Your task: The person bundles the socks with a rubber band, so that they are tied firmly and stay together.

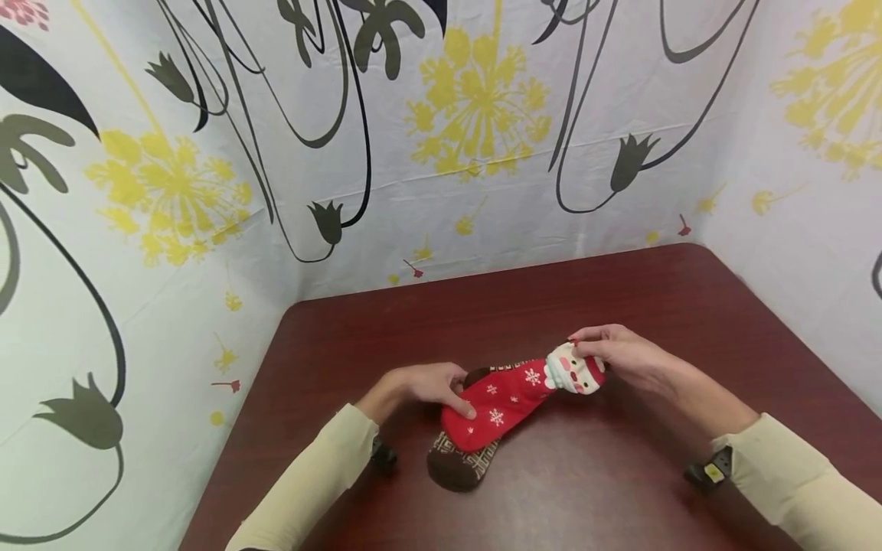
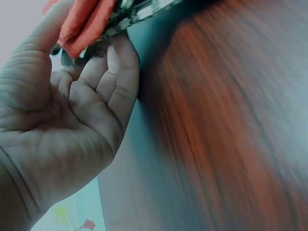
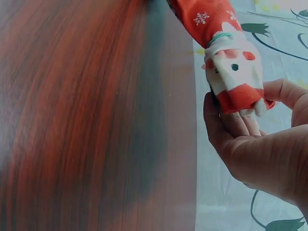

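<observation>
A red Christmas sock [image 1: 510,394] with white snowflakes and a Santa face at its cuff lies slantwise over a brown patterned sock [image 1: 458,463]. My left hand [image 1: 430,383] grips the toe end, thumb on the red cloth; the left wrist view shows folded red fabric [image 2: 89,29] and patterned fabric [image 2: 144,12] together at its fingers. At the Santa cuff [image 3: 236,72], my right hand [image 1: 623,352] pinches the edge between thumb and fingers. Much of the brown sock is hidden beneath the red one.
A dark red-brown wooden table [image 1: 386,325] lies under the socks, its rounded far corners against a white cloth backdrop [image 1: 427,214] with yellow and grey flower prints. More of this cloth hangs at the left and right sides.
</observation>
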`<action>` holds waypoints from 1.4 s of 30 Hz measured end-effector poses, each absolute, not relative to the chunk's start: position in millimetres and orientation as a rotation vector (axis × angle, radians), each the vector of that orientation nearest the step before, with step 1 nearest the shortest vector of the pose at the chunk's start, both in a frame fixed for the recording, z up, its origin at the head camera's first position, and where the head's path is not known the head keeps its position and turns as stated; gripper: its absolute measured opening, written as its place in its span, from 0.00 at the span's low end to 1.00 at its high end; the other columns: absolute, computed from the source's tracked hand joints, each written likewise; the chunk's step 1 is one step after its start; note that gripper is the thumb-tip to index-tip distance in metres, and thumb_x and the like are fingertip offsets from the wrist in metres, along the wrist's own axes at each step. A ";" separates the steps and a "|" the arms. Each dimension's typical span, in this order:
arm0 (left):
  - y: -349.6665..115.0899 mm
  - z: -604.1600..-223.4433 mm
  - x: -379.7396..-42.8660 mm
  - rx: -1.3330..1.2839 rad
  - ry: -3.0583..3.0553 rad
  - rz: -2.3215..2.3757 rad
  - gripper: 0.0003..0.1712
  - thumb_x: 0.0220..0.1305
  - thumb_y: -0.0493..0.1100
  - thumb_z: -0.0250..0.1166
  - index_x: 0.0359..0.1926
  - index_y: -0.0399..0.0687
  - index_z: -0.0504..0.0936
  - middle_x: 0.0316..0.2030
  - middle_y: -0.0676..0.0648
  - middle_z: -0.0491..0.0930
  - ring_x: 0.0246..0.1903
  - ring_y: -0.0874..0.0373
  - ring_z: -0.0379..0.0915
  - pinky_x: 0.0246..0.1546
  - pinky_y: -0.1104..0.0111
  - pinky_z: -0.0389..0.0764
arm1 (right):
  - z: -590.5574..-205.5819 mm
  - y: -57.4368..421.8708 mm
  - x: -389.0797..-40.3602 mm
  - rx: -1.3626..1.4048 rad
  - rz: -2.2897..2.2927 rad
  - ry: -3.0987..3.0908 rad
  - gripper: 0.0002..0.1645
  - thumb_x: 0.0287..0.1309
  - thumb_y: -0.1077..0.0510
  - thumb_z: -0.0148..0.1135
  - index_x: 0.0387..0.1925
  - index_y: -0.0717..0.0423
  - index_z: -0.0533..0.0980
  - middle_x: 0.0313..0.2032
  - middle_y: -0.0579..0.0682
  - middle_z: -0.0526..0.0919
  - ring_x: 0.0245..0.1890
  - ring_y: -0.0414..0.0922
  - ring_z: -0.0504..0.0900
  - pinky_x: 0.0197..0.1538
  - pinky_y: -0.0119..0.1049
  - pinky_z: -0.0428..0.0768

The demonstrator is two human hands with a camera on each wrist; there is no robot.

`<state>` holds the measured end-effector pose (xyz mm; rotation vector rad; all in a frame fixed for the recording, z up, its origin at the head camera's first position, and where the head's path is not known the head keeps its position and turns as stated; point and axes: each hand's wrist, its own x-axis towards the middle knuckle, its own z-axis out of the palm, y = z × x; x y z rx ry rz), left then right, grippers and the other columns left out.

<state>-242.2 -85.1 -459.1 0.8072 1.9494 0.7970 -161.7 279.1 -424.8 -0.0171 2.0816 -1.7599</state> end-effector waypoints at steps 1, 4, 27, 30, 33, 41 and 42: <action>-89.0 -459.5 -241.7 0.812 1.945 0.805 0.17 0.66 0.49 0.74 0.50 0.46 0.85 0.34 0.49 0.87 0.32 0.59 0.79 0.38 0.69 0.78 | -425.4 279.9 -162.0 -0.027 -1.768 2.079 0.28 0.75 0.57 0.61 0.66 0.72 0.70 0.46 0.51 0.83 0.44 0.44 0.82 0.45 0.36 0.84; -99.4 -458.4 -238.7 0.781 1.915 0.846 0.20 0.70 0.47 0.71 0.57 0.42 0.85 0.38 0.49 0.88 0.35 0.59 0.81 0.42 0.68 0.82 | -427.4 281.6 -163.1 -0.056 -1.787 2.079 0.24 0.75 0.60 0.61 0.63 0.73 0.70 0.44 0.51 0.83 0.42 0.44 0.83 0.45 0.36 0.84; -113.1 -454.7 -263.1 0.556 2.376 1.177 0.21 0.76 0.46 0.67 0.60 0.36 0.84 0.46 0.44 0.89 0.42 0.58 0.84 0.50 0.66 0.82 | -440.1 289.9 -191.1 0.049 -1.842 2.087 0.38 0.78 0.54 0.60 0.74 0.77 0.60 0.45 0.46 0.85 0.42 0.38 0.84 0.48 0.33 0.84; -111.4 -456.6 -267.6 0.517 2.402 1.213 0.21 0.76 0.45 0.67 0.61 0.34 0.83 0.48 0.41 0.89 0.45 0.56 0.85 0.54 0.64 0.83 | -443.4 288.6 -195.9 0.056 -1.859 2.088 0.39 0.78 0.53 0.62 0.73 0.77 0.61 0.44 0.46 0.85 0.41 0.37 0.84 0.47 0.32 0.85; -110.9 -458.6 -271.6 0.481 2.407 1.240 0.21 0.76 0.44 0.67 0.61 0.33 0.83 0.50 0.39 0.88 0.47 0.54 0.86 0.55 0.62 0.83 | -446.2 286.5 -200.7 0.070 -1.856 2.098 0.40 0.78 0.52 0.62 0.73 0.78 0.61 0.44 0.45 0.86 0.41 0.36 0.84 0.47 0.32 0.84; -106.2 -465.1 -282.9 0.365 2.438 1.290 0.22 0.75 0.45 0.69 0.61 0.32 0.83 0.50 0.38 0.89 0.48 0.52 0.87 0.55 0.60 0.84 | -452.8 284.7 -215.3 0.149 -1.834 2.123 0.41 0.79 0.52 0.60 0.75 0.78 0.59 0.50 0.51 0.85 0.42 0.35 0.84 0.49 0.33 0.85; -105.4 -466.5 -284.0 0.351 2.448 1.291 0.23 0.74 0.45 0.70 0.60 0.33 0.84 0.49 0.39 0.89 0.48 0.53 0.87 0.55 0.60 0.84 | -453.8 284.5 -217.0 0.159 -1.823 2.135 0.40 0.79 0.52 0.60 0.75 0.77 0.59 0.51 0.52 0.84 0.42 0.35 0.84 0.49 0.33 0.85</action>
